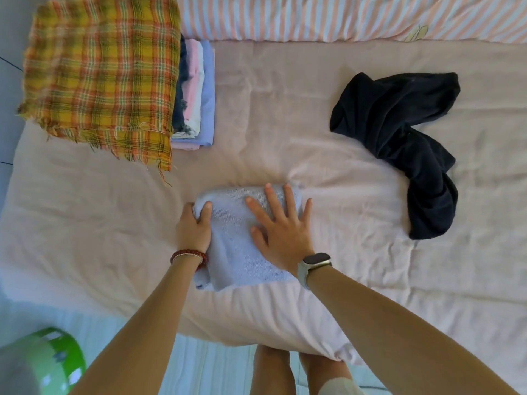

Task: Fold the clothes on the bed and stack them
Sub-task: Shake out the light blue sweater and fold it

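Hands first: we see our left hand (194, 228) curled round the far left corner of a folded pale blue garment (239, 252), thumb on top and fingers tucked under its edge, so that grip is grasping the cloth, while our right hand (281, 229) lies flat on the garment's right half with fingers spread and straight, pressing down, a released grip that clasps nothing. We wear a red bead bracelet (188, 255) on the left wrist and a watch (313, 265) with a pale strap on the right. The garment sits under both hands on the pink bed (313, 155), near its front edge. Far beyond the left hand and further to the left we see the stack of folded clothes (196, 92), with dark, pink, white and lilac layers showing at its side, and a yellow and orange plaid cloth (99, 72) lying on top of it. Well off to the right of the right hand, and further from us, a dark navy garment (399, 138) lies crumpled and unfolded on the bed. Beyond everything runs a striped pink and white pillow (328, 15). Below our left forearm, on the floor, we see part of a green round object (54, 357), blurred
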{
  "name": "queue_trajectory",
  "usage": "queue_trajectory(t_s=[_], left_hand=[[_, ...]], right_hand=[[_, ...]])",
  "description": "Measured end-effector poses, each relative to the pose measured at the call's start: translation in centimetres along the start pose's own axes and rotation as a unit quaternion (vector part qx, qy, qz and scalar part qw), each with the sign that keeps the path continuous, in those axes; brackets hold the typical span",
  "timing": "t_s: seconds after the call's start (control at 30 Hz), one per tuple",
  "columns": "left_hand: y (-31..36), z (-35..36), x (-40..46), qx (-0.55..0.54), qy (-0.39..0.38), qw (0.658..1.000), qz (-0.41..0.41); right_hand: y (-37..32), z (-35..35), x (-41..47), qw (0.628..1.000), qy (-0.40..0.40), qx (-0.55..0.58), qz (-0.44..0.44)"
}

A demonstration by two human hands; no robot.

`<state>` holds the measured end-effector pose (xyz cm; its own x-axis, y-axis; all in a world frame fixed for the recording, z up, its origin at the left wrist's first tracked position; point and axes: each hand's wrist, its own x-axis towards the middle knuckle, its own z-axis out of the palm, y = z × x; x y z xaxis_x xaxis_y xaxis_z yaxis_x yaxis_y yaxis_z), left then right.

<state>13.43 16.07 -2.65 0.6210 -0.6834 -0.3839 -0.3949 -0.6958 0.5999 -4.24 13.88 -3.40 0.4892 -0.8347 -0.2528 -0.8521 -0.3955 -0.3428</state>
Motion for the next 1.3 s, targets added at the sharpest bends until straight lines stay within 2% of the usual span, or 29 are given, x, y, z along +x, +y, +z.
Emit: queue_trajectory(t_s=[0.17,0.23,0.3,0.4,0.47,0.53,0.57,0.6,0.67,0.7,0.73,0.77,0.83,1.0,1.13,1.23,1.3], left_hand=[[-1.2,2.4,3.3,0.101,-0.02,0.995,0.012],[-1.9,3.0,4.1,0.099,-0.044,0.994,0.014],[-2.4,2.9,4.2,0.059,-0.079,0.995,0.002],[-2.1,2.3,3.0,-0.082,-0.161,0.982,-0.058],[-1.7,1.9,1.6,-0.146,-0.19,0.969,-0.065],[-1.6,1.7,0.2,-0.147,-0.191,0.969,-0.056],[-1.6,1.7,-0.5,-0.145,-0.179,0.972,-0.047],[-1.4,1.8,-1.2,-0.148,-0.163,0.975,-0.04],[-0.8,1.8,-2.5,-0.133,-0.131,0.982,-0.031],[-0.3,1.6,-3.1,-0.119,-0.115,0.986,-0.022],[0.3,1.3,-3.7,-0.11,-0.103,0.988,-0.011],[0.9,0.9,-4.3,-0.108,-0.094,0.99,0.0],[2.2,-0.8,-5.3,-0.116,-0.087,0.989,0.027],[6.4,-9.6,-3.9,-0.151,-0.063,0.98,0.115],[11.7,-19.0,2.5,-0.163,-0.035,0.969,0.185],[14.6,-25.3,9.2,-0.162,-0.03,0.96,0.226],[15.5,-27.9,13.9,-0.161,-0.048,0.96,0.225]], right_hand=[[0.5,4.6,2.5,0.996,0.086,-0.025,0.02],[1.2,6.4,2.9,0.993,0.103,-0.049,0.007],[1.6,7.2,3.0,0.992,0.107,-0.064,-0.005],[1.4,6.2,3.0,0.993,0.108,-0.038,-0.007],[1.7,5.0,2.2,0.991,0.13,0.021,-0.026],[2.6,4.0,0.6,0.979,0.145,0.145,-0.017],[3.2,3.4,-0.4,0.96,0.137,0.244,0.026],[3.7,2.8,-1.2,0.925,0.121,0.346,0.101],[4.3,1.7,-2.4,0.828,0.067,0.498,0.248],[4.2,1.1,-2.5,0.795,0.028,0.538,0.278],[3.9,0.4,-2.7,0.784,-0.007,0.554,0.281],[3.3,-0.6,-2.8,0.781,-0.027,0.56,0.276],[1.8,-2.9,-3.1,0.784,-0.008,0.559,0.268],[-4.0,-10.6,-1.7,0.805,0.133,0.546,0.189],[-11.1,-17.0,4.8,0.814,0.215,0.526,0.125],[-16.2,-19.7,11.0,0.815,0.236,0.518,0.104],[-18.7,-20.4,15.0,0.814,0.241,0.52,0.096]])
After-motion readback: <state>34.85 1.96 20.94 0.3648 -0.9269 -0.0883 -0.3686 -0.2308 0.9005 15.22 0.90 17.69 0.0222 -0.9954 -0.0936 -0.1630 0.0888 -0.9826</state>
